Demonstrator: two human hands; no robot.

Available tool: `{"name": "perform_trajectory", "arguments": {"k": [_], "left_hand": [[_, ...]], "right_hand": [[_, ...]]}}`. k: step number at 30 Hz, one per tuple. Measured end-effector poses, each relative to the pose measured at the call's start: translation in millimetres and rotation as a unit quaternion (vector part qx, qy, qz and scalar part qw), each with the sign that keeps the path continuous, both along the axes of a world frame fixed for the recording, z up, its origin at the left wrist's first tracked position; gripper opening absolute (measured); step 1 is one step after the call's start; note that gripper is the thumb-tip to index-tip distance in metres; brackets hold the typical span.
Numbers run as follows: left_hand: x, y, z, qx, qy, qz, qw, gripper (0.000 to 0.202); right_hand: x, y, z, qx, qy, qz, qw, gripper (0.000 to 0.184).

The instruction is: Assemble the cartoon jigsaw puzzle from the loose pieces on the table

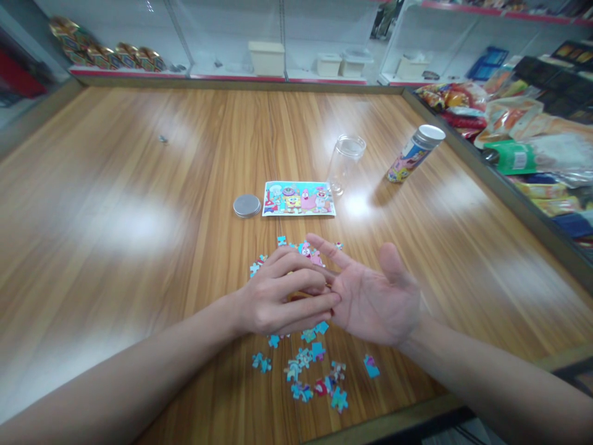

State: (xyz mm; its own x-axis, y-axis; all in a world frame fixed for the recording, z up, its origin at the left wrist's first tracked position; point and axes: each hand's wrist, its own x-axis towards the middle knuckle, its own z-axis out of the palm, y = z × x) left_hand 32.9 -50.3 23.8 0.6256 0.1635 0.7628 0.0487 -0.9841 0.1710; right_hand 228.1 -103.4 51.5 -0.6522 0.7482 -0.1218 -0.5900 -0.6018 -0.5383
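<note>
Over the scattered jigsaw pieces (304, 356), my two hands meet in the middle of the table. My right hand (375, 300) is turned palm up, its thumb and one finger stretched out. My left hand (287, 290) lies palm down across the right hand's other fingers, its fingers bent and apart, touching them. I see nothing held in either hand, though the left covers part of the right. More pieces lie beyond the hands, some joined into a pink cartoon figure (309, 253). A cartoon picture card (299, 199) is flat on the table farther out.
A round metal lid (247, 206) lies left of the card. Behind it stand a clear jar (345, 164) and a printed tube with a metal cap (414, 154). A small object (163, 139) is at the far left. Packaged goods (532, 136) line the right edge; shelves stand behind.
</note>
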Motion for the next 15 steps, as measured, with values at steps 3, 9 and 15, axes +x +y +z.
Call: {"name": "perform_trajectory", "arguments": {"k": [3,9,15], "left_hand": [[0.1,0.0,0.0,0.019,0.014,0.005,1.000,0.029],[3.4,-3.9,-2.5,-0.025,0.035,0.013,0.999,0.015],[12.6,-24.2,1.2,-0.248,0.037,0.098,0.963,0.007]], "right_hand": [[-1.0,-1.1,0.0,-0.003,0.014,-0.004,1.000,0.090],[-1.0,0.3,1.3,0.012,0.006,-0.028,1.000,0.082],[-1.1,0.4,5.9,0.042,0.000,-0.021,0.999,0.082]]}}
